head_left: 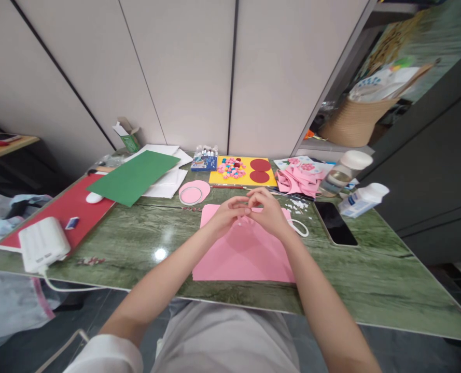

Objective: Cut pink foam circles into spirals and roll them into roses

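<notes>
My left hand (pixel 232 213) and my right hand (pixel 267 208) meet above a stack of pink paper (pixel 241 259). Their fingers are closed and their fingertips touch; whatever small thing may be between them is hidden, though a pale bit shows just beneath. A white loop handle (pixel 301 228), like that of scissors, sticks out beside my right hand at the paper's right edge. Small white paper scraps (pixel 298 205) lie just beyond it. Pink paper circles (pixel 196 190) with a thin ring on them rest beyond my left hand.
Small pink, blue and red balls (pixel 232 168) and two dark red circles (pixel 260 177) lie on yellow paper (pixel 222 182). Crumpled pink strips (pixel 298 180), a phone (pixel 336 223) and bottles (pixel 364 199) stand right. Green paper (pixel 137 176), red paper (pixel 86 207) and a white power bank (pixel 43 243) lie left.
</notes>
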`<state>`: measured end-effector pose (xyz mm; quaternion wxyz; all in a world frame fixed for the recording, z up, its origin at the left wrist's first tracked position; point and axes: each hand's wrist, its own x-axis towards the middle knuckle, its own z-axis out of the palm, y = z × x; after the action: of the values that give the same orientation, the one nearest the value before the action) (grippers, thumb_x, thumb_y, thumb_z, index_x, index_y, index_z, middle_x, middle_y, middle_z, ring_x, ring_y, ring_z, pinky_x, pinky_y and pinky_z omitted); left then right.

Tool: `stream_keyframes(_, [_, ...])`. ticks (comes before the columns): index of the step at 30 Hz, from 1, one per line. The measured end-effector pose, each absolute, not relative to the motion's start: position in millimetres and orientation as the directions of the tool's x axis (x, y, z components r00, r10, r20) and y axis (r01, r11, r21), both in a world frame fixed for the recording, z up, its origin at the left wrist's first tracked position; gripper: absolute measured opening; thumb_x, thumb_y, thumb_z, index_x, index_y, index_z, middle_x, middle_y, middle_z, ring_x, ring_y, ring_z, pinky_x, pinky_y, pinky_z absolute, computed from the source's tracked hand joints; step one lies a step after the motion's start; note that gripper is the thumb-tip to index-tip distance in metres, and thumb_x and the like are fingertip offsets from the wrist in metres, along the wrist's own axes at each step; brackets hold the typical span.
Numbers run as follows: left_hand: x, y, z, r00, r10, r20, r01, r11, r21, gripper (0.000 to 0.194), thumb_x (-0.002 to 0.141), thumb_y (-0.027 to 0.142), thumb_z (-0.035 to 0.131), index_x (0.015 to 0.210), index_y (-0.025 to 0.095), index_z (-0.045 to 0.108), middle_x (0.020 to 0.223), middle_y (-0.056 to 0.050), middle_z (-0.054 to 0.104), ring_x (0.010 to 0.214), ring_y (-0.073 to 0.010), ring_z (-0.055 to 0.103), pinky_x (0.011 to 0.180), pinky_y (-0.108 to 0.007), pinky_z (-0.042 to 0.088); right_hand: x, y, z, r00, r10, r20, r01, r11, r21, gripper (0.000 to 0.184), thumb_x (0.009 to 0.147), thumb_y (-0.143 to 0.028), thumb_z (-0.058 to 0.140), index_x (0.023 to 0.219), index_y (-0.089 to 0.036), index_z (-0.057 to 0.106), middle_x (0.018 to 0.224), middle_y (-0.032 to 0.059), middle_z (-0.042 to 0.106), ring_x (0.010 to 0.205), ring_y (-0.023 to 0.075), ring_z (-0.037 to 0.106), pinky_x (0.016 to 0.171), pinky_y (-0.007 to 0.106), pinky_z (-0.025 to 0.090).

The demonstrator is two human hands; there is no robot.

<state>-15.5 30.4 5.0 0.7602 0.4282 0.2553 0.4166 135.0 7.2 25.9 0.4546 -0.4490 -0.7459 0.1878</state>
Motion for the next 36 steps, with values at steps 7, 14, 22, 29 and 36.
stream_keyframes(7, [-16.2, 37.1, 0.7, 0.464, 0.884, -0.060, -0.467, 0.301, 0.831, 0.033, 0.059, 0.013, 0.070, 0.091, 0.017, 0.063, 0.064, 0.003, 0.059, 0.052, -0.0048, 0.048, 0.051, -0.020, 0.032, 135.1, 5.7, 29.0, -0.196, 0.836, 0.513, 0.495, 0.536, -0.684, 0.003, 0.075, -0.020, 0.062, 0.077, -0.022, 0.062, 0.098, 0.0039, 0.053, 0.083, 0.0158, 0.057, 0.072, 0.031, 0.050])
stream_keyframes(14, [-16.4, 37.6, 3.0, 0.451, 0.891, -0.042, -0.486, 0.285, 0.827, 0.031, 0.059, 0.010, 0.068, 0.089, 0.016, 0.064, 0.069, 0.000, 0.061, 0.062, -0.0086, 0.054, 0.057, -0.022, 0.036, 135.3, 7.6, 26.8, -0.293, 0.811, 0.506, 0.519, 0.580, -0.628, 0.020, 0.083, -0.018, 0.052, 0.093, -0.028, 0.066, 0.105, 0.0050, 0.054, 0.099, 0.0189, 0.054, 0.082, 0.036, 0.048])
stream_keyframes(22, [-16.2, 38.0, -3.0, 0.415, 0.909, -0.043, -0.464, 0.252, 0.849, 0.032, 0.062, 0.013, 0.069, 0.093, 0.016, 0.062, 0.071, 0.001, 0.062, 0.062, -0.0078, 0.055, 0.055, -0.020, 0.035, 133.3, 9.7, 22.8, -0.222, 0.831, 0.510, 0.565, 0.537, -0.627, 0.019, 0.082, -0.015, 0.053, 0.089, -0.026, 0.067, 0.105, 0.0054, 0.055, 0.098, 0.0192, 0.055, 0.081, 0.035, 0.047])
stream_keyframes(29, [-15.7, 34.9, -1.1, 0.453, 0.890, -0.049, -0.436, 0.269, 0.859, 0.035, 0.060, 0.016, 0.072, 0.094, 0.017, 0.061, 0.070, 0.001, 0.062, 0.058, -0.0074, 0.055, 0.054, -0.020, 0.036, 135.7, 10.1, 20.1, -0.134, 0.837, 0.530, 0.548, 0.508, -0.664, 0.006, 0.073, -0.019, 0.062, 0.068, -0.021, 0.061, 0.099, 0.0040, 0.054, 0.094, 0.0187, 0.055, 0.081, 0.036, 0.046])
stream_keyframes(36, [-13.8, 29.1, 4.8, 0.523, 0.851, -0.051, -0.394, 0.295, 0.870, 0.037, 0.059, 0.015, 0.073, 0.095, 0.016, 0.062, 0.077, -0.002, 0.064, 0.062, -0.0103, 0.057, 0.059, -0.023, 0.040, 133.7, 8.7, 23.1, -0.167, 0.831, 0.531, 0.544, 0.527, -0.653, 0.014, 0.067, -0.011, 0.061, 0.064, -0.020, 0.052, 0.094, 0.0027, 0.051, 0.091, 0.0185, 0.053, 0.078, 0.034, 0.044])
